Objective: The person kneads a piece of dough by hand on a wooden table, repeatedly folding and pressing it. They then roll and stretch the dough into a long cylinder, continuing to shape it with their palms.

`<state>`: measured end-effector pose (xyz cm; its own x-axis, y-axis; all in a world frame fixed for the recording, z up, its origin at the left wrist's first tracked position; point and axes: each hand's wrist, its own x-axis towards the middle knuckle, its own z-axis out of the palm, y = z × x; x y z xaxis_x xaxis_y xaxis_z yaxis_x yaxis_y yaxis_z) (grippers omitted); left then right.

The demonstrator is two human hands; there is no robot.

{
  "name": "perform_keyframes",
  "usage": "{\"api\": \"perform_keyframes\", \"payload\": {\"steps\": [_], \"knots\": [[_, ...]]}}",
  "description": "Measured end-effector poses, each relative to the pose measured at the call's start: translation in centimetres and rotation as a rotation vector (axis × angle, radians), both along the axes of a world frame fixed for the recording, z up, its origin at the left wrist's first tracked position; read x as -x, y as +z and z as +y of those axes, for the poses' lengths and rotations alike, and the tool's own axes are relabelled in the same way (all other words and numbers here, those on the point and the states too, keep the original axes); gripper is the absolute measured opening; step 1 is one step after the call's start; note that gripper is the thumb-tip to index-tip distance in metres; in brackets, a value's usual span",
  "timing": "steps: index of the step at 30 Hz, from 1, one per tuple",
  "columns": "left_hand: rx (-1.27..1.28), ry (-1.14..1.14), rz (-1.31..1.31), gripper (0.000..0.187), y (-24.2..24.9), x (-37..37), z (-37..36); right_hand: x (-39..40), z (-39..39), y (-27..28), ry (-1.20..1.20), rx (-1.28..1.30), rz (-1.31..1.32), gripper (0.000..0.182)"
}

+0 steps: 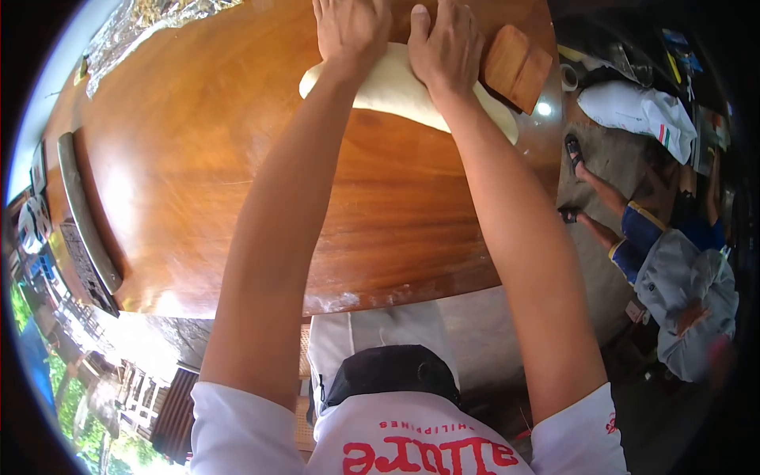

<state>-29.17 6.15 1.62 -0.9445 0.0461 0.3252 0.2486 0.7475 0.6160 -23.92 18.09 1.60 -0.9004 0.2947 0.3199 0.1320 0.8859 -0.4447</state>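
Note:
A long, pale piece of dough [396,89] lies across the far part of the brown wooden table, its right end tapering downward. My left hand [354,30] rests palm down on the dough's left part, with its fingers running up past the top of the view. Beside it, my right hand [447,51] presses on the middle of the dough, its thumb stretched out toward the top. Fingertips of both hands are cut off or hidden. Just right of my right hand sits a flat wooden block or scraper [517,67], close to the dough.
The glossy table [237,150] has white flour smears near its front edge. A long curved bar [85,210] lies at its left side. Crumpled clear plastic [142,32] is at the far left. Beyond the right edge, another person [681,277] sits near a white sack [633,111].

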Motion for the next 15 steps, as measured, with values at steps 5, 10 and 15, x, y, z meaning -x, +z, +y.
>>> {"api": "perform_keyframes", "payload": {"steps": [5,10,15], "knots": [[-0.1,-0.056,0.049,0.058,-1.8,-1.1,-1.2,-1.0,-0.2,-0.8,-0.003,-0.058,0.081,0.05],[0.269,-0.262,-0.16,0.059,-1.3,-8.2,-3.2,-6.3,-1.7,-0.6,0.231,-0.157,-0.131,0.059],[0.252,-0.349,-0.167,0.067,0.7,-16.5,-5.2,-12.8,-1.6,0.6,0.364,-0.166,-0.1,0.057]]}}
